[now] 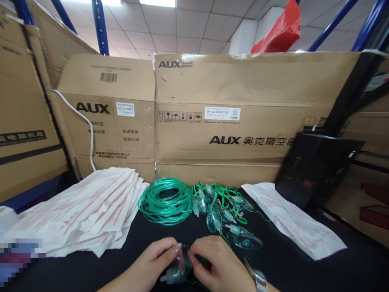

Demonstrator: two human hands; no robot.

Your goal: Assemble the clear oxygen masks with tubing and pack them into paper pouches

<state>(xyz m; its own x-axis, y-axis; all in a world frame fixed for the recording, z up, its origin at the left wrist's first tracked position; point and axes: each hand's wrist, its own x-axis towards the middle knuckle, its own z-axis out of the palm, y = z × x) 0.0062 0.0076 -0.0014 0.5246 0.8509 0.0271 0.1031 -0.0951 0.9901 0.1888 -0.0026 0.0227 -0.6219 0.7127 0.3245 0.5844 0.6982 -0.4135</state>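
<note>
Low in the middle, a clear green oxygen mask [176,275] is held between my two hands, its pale connector pointing left. My left hand [158,259] is closed on the mask's left side, thumb on top. On the other side, my right hand [217,261] has its fingers pinched at the mask's edge; a thin green strap shows beneath it. Part of the mask is hidden by the fingers. Just beyond lies another oxygen mask [244,237], near a pile of more masks with green elastic straps [225,190]. A coil of green tubing [165,221] rests left of that pile.
Several white paper pouches with red print [100,211] are fanned out on the left of the black table [130,271]. A single white pouch [294,221] lies on the right beside a black box [319,166]. Cardboard panels [252,93] wall off the back.
</note>
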